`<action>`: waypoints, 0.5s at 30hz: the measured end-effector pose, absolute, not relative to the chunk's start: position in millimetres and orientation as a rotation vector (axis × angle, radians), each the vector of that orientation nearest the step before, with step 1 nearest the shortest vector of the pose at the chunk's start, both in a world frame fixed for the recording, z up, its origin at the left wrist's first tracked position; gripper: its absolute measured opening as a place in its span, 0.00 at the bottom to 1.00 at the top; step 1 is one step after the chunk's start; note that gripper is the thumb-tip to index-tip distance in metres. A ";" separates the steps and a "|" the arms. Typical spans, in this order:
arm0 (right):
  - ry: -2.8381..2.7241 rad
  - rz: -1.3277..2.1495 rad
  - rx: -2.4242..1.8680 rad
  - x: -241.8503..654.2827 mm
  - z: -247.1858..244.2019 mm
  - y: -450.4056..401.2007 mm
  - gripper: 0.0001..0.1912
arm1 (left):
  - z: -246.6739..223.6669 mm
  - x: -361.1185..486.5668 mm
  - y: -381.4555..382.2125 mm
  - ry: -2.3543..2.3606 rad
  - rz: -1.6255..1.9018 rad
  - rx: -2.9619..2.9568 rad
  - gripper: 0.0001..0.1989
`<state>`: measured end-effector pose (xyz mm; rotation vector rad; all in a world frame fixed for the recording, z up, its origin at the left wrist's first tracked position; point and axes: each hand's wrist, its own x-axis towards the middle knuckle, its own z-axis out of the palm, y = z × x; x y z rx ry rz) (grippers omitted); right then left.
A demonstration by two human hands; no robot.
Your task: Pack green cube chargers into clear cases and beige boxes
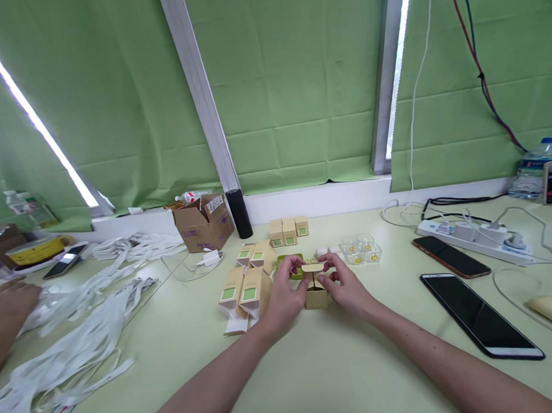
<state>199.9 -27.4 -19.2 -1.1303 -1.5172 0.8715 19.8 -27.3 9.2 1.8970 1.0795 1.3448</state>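
- Green curtains [282, 87] back the pale bench [361, 376].
- Left hand [287, 293] and right hand [345, 286], fingers curled, pinch an open small box [316, 299] midway between the bench's side edges.

Right side of the table [361, 376]: large phone [481, 315], dark-screened, near a smaller phone [451, 257]; behind them, a white power strip [512, 253] bearing plugs. Rear: open cardboard box [205, 228], just beside an upright black cylinder [239, 215]; green curtains [291, 81] hang above. Left side: white strips [73, 343], loosely heaped; yellow roll [40, 251], near a third phone [65, 262], its screen partly lit
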 end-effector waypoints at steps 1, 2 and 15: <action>-1.518 0.864 -1.129 199.8 -19.2 -27.5 0.19 | 8.3 19.3 -26.4 1.087 1.343 1.907 0.11; -1.521 0.859 -1.127 199.8 -19.4 -27.4 0.19 | 7.3 18.8 -25.5 1.090 1.340 1.917 0.10; -1.689 0.480 -1.005 209.5 -7.2 -37.8 0.06 | 7.0 14.5 -25.5 1.059 1.336 2.024 0.16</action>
